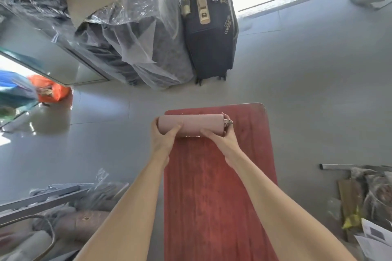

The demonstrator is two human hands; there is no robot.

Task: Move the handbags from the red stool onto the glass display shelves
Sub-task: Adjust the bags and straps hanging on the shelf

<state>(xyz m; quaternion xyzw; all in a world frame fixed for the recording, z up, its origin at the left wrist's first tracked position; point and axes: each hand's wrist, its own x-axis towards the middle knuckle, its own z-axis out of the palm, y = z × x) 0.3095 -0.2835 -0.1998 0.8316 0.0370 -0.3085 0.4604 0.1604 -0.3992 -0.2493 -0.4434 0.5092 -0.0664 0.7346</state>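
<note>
A pale pink handbag (196, 124), seen from its top edge, is at the far end of the long red stool (218, 193). My left hand (164, 135) grips its left end with the thumb across the near face. My right hand (222, 136) holds its right end, close to a small metal clasp (228, 122). Whether the bag rests on the stool or is lifted just off it I cannot tell. A glass shelf edge (53, 57) runs along the upper left.
A dark blue suitcase (210, 27) stands upright beyond the stool. Plastic-wrapped dark goods (127, 38) lie to its left. An orange bag (51, 89) is at the left edge. Metal rails and wrapped items (53, 203) sit at lower left, packets and papers (364, 197) at lower right.
</note>
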